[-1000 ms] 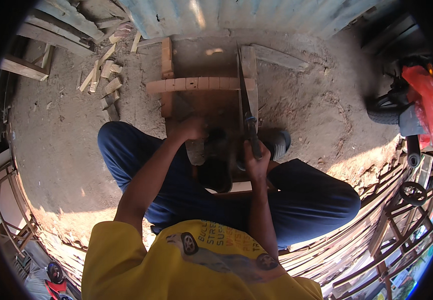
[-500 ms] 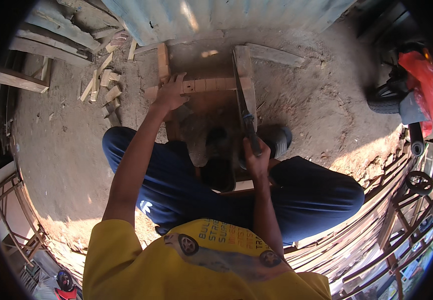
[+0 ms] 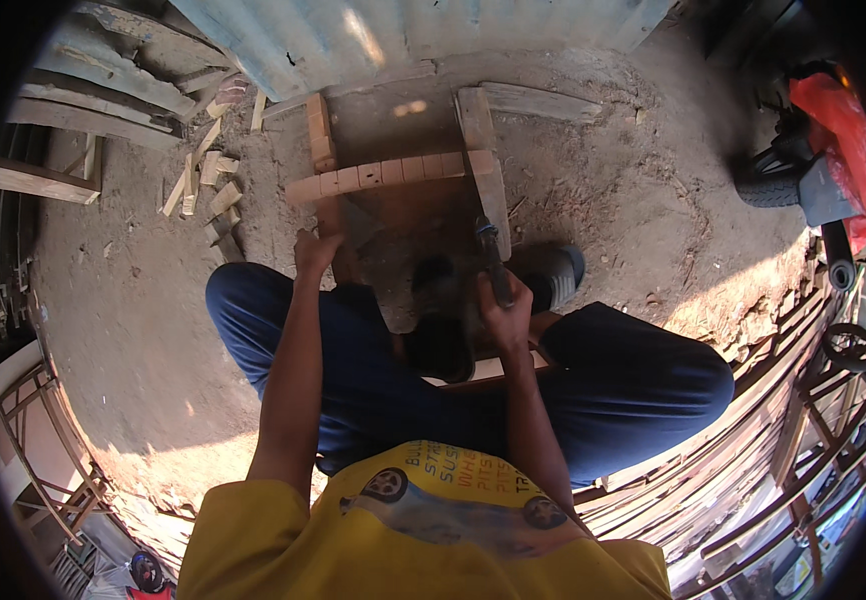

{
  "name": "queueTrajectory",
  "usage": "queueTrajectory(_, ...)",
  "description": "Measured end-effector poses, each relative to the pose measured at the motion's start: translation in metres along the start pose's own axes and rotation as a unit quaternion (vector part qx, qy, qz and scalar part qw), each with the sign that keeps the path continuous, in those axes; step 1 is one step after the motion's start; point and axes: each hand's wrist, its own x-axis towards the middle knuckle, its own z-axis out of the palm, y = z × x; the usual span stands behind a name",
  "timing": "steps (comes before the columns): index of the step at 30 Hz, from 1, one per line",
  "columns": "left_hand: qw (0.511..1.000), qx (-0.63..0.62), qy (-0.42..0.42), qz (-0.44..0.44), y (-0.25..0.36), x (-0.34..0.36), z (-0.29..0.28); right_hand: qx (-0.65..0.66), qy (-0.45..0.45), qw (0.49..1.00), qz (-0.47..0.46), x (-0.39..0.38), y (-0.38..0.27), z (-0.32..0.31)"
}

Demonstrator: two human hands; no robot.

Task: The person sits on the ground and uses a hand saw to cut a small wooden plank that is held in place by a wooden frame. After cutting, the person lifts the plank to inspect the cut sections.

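Observation:
My right hand [image 3: 505,310] grips the dark handle of a hand saw [image 3: 489,240], whose narrow blade runs forward beside a pale upright-running plank [image 3: 483,130]. A crosswise strip of pinkish wood [image 3: 373,174], marked into several segments, lies over that plank and a reddish one [image 3: 318,130] on the left. My left hand [image 3: 315,250] is just below the strip's left end, by the reddish plank, fingers curled; what they hold, if anything, is hidden. My dark shoes and trousered legs are around the lower ends of the planks.
Wood offcuts [image 3: 215,190] lie on the dirt floor to the left, beside stacked boards [image 3: 93,110]. Corrugated sheet [image 3: 423,30] stands ahead. A wheel [image 3: 763,180], red plastic [image 3: 833,130] and a grey roll [image 3: 841,265] are at the right. Long slats [image 3: 713,420] lie lower right.
My left hand moved up onto the strip's left end, then back down below it, curling its fingers. The saw in my right hand shifted slightly. The view has shifted a little.

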Motion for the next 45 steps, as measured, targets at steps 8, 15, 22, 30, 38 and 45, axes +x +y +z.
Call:
queueTrajectory(8,0.998,0.021,0.065,0.009,0.015,-0.017,0.011,0.019,0.002,1.0,-0.012,-0.001,-0.003,0.0)
queueTrajectory(15,0.993,0.064,0.093,-0.018,0.026,-0.028,0.007,-0.044,-0.004,0.999,-0.004,-0.001,-0.007,-0.005)
queueTrajectory(22,0.974,0.067,0.192,0.098,0.068,-0.051,-0.005,-0.015,0.014,0.999,-0.045,0.002,0.005,-0.002)
queueTrajectory(30,0.859,0.281,-0.001,0.428,0.164,0.007,0.048,-0.013,0.01,0.999,-0.046,0.0,0.006,-0.002)
queueTrajectory(38,0.857,0.255,-0.093,0.438,0.171,0.016,0.05,-0.063,0.012,0.996,-0.066,0.0,-0.01,-0.009)
queueTrajectory(45,0.847,0.286,-0.129,0.43,0.162,0.025,0.053,-0.038,0.013,0.998,-0.054,-0.006,0.003,-0.006)
